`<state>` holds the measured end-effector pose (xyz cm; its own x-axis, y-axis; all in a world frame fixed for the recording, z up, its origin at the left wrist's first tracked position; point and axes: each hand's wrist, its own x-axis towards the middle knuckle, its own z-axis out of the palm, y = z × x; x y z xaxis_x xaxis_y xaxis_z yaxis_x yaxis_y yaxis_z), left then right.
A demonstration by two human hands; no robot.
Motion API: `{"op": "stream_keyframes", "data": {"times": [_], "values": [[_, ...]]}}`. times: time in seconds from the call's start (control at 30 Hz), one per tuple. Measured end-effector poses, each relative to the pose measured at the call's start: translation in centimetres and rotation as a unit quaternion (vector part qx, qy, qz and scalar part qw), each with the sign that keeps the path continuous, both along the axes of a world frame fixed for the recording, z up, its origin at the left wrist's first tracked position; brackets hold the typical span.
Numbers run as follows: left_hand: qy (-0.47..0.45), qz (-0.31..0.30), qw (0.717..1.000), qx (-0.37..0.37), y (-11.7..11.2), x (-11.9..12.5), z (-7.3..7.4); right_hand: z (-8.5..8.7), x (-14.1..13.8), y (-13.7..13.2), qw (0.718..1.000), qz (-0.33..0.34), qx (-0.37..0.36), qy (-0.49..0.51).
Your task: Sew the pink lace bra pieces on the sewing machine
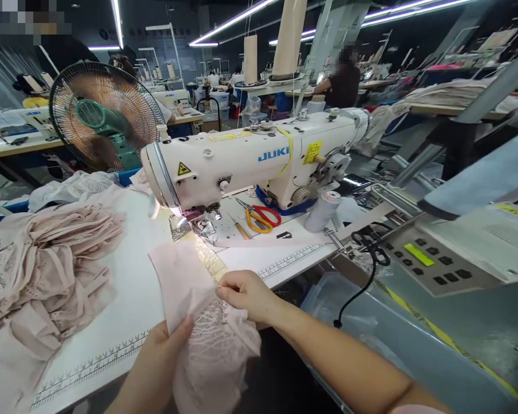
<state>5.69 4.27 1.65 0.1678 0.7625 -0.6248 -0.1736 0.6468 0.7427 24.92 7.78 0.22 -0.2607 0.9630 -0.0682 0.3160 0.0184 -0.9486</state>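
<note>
Closed-fingered, the left hand and right hand are gripping pink fabric, ideally keeping it smooth beyond the fingertips.

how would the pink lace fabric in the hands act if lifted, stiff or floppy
The pink lace fabric is probably floppy: its lower part droops in loose folds. It looks light for its size, as the right hand pinches what seems a thin edge. Its openwork-looking lace panel might snag.
</note>
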Motion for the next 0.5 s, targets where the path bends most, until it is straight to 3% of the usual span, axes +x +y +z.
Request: {"op": "stream_keyframes", "data": {"times": [0.2,0.33,0.4,0.5], "values": [[-0.106,0.028,0.990,-0.083,-2.4,1.3,0.3,-0.7,1.9,-3.0,0.999,0.028,0.017,-0.017],[-0.128,0.028,0.987,-0.098,-2.1,1.8,0.5,-2.8,3.5,-5.6,0.983,0.001,-0.083,0.165],[-0.124,0.032,0.987,-0.098,-1.6,1.8,0.5,-3.7,3.8,-7.0,0.957,0.078,-0.105,0.259],[-0.114,0.014,0.989,-0.089,-0.5,1.9,0.6,-3.9,3.3,-8.4,0.958,0.201,-0.085,0.187]]}}
